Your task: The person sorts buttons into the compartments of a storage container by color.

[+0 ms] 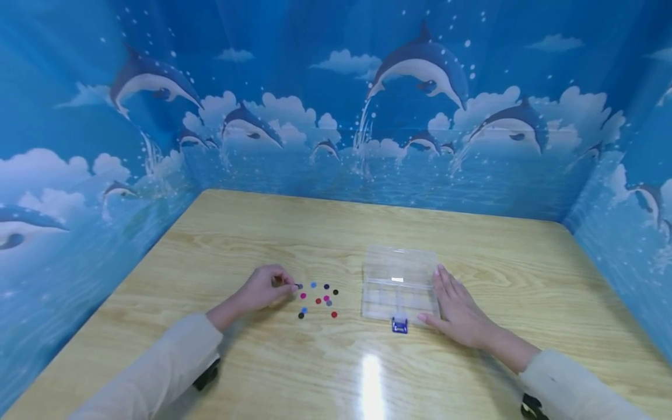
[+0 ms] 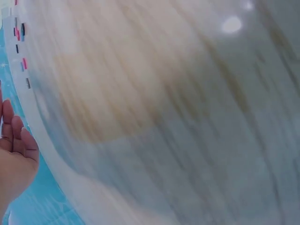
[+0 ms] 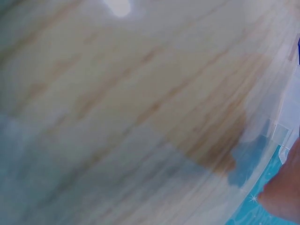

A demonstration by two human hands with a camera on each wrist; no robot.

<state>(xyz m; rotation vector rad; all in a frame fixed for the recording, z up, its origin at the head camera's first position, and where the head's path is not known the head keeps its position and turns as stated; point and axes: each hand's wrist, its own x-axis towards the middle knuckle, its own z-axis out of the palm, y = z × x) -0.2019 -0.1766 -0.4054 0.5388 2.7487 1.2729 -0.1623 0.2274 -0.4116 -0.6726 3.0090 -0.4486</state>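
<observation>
At the left edge of a loose scatter of discs (image 1: 318, 301), a dark disc (image 1: 297, 286) sits at the left hand's (image 1: 257, 289) fingertips, where the grip looks clamped on it between thumb and forefinger. The other discs, in red, pink, blue, grey and black, lie just to the right on the tabletop (image 1: 289, 373). Beyond them stands a clear box (image 1: 380, 301), its lid (image 1: 401, 265) seemingly laid back, with a blue clip (image 1: 399, 326) at the near edge. The right hand (image 1: 462, 312) rests against the box's right side, fingers extended, its grip apart. The step in hand seems to be picking up a single disc; the next move likely calls for a firm pinch and a lift clear of its neighbours, with the box kept steady. Around the tabletop hangs a blue dolphin curtain (image 1: 315, 87).
</observation>
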